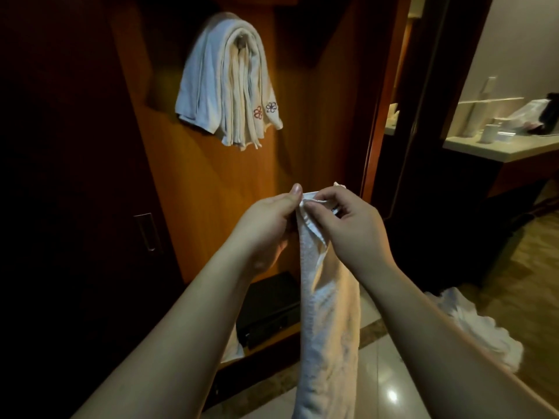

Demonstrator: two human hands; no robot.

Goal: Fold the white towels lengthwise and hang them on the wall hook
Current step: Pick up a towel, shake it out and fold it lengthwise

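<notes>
No readable writing or brand marks anywhere; only decoration is two small embroidered flowers (265,109), one reddish, one dark, on the lower corner of the hung towels.

Held towel (328,313): white, textured weave, folded into a long narrow strip, hanging straight down from both hands toward the bottom edge of the view. Top end bunched, a ribbed border band visible just below the fingers.

Left hand (266,219): grip clamped on the top edge of the towel, thumb up and pressed against the cloth. Right hand (348,219): fingers curled, pinching the same top edge from the other side. The two hands nearly touch.

Hung towels (227,83): several white folded towels draped together high on the wooden panel (196,176), layered edges hanging down; the hook itself is hidden under them.

Floor (384,373): glossy pale tile. A crumpled white cloth heap (481,328) lies on it to the right, apart from the held towel. Dark box (269,309) sits on the low ledge at the foot of the panel.

Far right: pale desk (499,151) carrying a white cup (487,133) and blurred items; cannot tell what they are
</notes>
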